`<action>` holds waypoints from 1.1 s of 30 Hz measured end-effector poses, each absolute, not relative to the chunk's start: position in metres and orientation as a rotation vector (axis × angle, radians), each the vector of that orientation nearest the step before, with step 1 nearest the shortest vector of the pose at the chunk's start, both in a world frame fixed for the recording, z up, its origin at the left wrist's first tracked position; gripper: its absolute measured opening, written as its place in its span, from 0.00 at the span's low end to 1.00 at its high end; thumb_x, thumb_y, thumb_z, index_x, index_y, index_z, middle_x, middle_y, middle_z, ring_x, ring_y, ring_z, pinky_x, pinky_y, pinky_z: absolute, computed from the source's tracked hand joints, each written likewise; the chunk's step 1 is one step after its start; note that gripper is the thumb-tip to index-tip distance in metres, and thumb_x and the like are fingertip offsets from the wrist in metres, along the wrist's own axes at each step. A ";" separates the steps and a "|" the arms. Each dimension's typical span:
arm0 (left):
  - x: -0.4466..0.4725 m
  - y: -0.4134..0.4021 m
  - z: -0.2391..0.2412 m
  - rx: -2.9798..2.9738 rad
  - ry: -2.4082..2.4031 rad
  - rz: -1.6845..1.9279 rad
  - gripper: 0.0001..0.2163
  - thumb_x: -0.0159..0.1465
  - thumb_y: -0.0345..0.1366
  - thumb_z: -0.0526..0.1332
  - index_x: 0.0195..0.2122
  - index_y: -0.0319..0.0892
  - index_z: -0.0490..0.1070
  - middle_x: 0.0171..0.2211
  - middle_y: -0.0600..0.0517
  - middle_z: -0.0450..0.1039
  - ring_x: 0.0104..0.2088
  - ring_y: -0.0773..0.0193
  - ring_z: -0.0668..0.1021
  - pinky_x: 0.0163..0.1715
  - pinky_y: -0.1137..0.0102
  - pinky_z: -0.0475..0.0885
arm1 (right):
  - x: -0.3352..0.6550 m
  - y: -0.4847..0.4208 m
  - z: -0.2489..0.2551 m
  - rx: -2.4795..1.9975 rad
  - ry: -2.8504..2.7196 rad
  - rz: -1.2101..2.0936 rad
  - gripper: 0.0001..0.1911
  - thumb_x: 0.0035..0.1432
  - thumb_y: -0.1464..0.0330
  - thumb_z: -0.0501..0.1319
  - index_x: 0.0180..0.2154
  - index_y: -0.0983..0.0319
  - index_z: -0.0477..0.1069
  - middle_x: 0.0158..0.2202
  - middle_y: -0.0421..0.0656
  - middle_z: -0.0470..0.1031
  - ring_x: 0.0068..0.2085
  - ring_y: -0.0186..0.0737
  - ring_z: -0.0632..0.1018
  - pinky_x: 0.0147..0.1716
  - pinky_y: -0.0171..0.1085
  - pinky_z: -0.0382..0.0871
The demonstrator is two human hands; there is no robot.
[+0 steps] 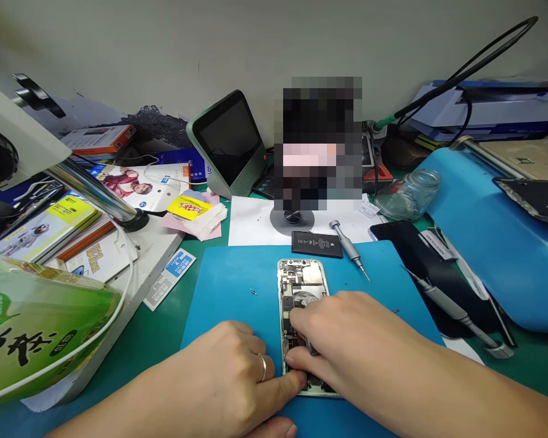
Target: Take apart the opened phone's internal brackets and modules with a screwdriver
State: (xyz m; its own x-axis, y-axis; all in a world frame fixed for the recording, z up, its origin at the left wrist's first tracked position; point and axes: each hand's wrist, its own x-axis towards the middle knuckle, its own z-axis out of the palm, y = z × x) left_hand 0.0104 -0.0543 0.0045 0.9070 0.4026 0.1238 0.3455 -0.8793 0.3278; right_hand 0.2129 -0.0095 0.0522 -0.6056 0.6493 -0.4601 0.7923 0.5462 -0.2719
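An opened smartphone (308, 275) lies on a blue mat (228, 274), its circuit boards and inner parts exposed. My left hand (237, 377), with a ring on one finger, is curled at the phone's lower left, its index fingertip pressing on the lower end. Over the phone's middle and right side, my right hand (342, 340) has its thumb and fingers bent down into the housing. A small dark piece shows under that hand, but what the fingers pinch is hidden. Beyond the phone lie a black battery (316, 244) and a grey screwdriver (351, 250). Tiny screws (253, 292) rest left of the phone.
A second screwdriver (456, 310) and a dark phone screen (388, 237) lie at right, near a glass jar (411, 191) and a blue machine (484, 255). A smart display (231, 146) stands behind. Left are a green bag (41, 328) and a metal post (100, 188).
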 end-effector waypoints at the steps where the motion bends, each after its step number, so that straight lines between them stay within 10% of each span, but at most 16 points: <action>1: 0.010 -0.054 0.005 2.769 0.559 0.269 0.17 0.78 0.43 0.49 0.48 0.39 0.74 0.24 0.53 0.75 0.23 0.59 0.75 0.22 0.61 0.61 | 0.214 -0.009 0.054 1.197 2.495 -0.656 0.11 0.64 0.67 0.67 0.27 0.59 0.75 0.26 0.38 0.78 0.24 0.34 0.67 0.23 0.40 0.43; 6: 0.008 -0.054 0.006 2.783 0.564 0.279 0.18 0.78 0.43 0.51 0.56 0.37 0.73 0.24 0.53 0.75 0.23 0.58 0.74 0.21 0.61 0.62 | 0.231 0.006 0.055 1.404 2.831 -0.286 0.13 0.69 0.64 0.61 0.30 0.59 0.73 0.27 0.39 0.77 0.24 0.37 0.71 0.24 0.38 0.48; 11: 0.007 -0.052 0.005 2.762 0.556 0.278 0.19 0.77 0.43 0.52 0.58 0.36 0.73 0.24 0.54 0.74 0.22 0.59 0.73 0.20 0.61 0.62 | 0.249 0.038 0.041 1.449 3.098 0.439 0.13 0.73 0.63 0.56 0.39 0.61 0.75 0.51 0.45 0.81 0.29 0.37 0.77 0.24 0.37 0.60; 19: 0.007 -0.053 0.006 2.752 0.560 0.256 0.18 0.77 0.43 0.53 0.58 0.36 0.73 0.24 0.54 0.75 0.23 0.59 0.74 0.21 0.61 0.63 | 0.260 0.054 0.031 1.472 3.088 0.547 0.20 0.59 0.81 0.58 0.50 0.62 0.76 0.72 0.41 0.64 0.31 0.38 0.83 0.21 0.39 0.68; 26: 0.007 -0.053 0.007 2.758 0.556 0.258 0.17 0.76 0.42 0.54 0.56 0.36 0.74 0.24 0.54 0.75 0.23 0.59 0.74 0.21 0.61 0.62 | 0.259 0.043 0.052 1.391 3.396 0.450 0.20 0.64 0.81 0.57 0.54 0.65 0.75 0.62 0.47 0.78 0.53 0.45 0.83 0.39 0.37 0.76; 33: 0.006 -0.054 0.004 2.778 0.565 0.255 0.17 0.76 0.42 0.55 0.57 0.37 0.73 0.23 0.54 0.74 0.23 0.58 0.74 0.21 0.60 0.61 | 0.245 0.008 0.063 1.087 3.081 -0.446 0.08 0.67 0.71 0.61 0.33 0.57 0.74 0.29 0.36 0.79 0.29 0.36 0.78 0.26 0.36 0.59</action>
State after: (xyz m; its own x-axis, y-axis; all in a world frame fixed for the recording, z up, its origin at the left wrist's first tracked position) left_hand 0.0059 -0.0540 0.0044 0.9073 0.4049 0.1134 0.3527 -0.8796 0.3193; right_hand 0.2451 0.0083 0.0629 -0.7720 0.6331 0.0567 0.5910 0.7477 -0.3027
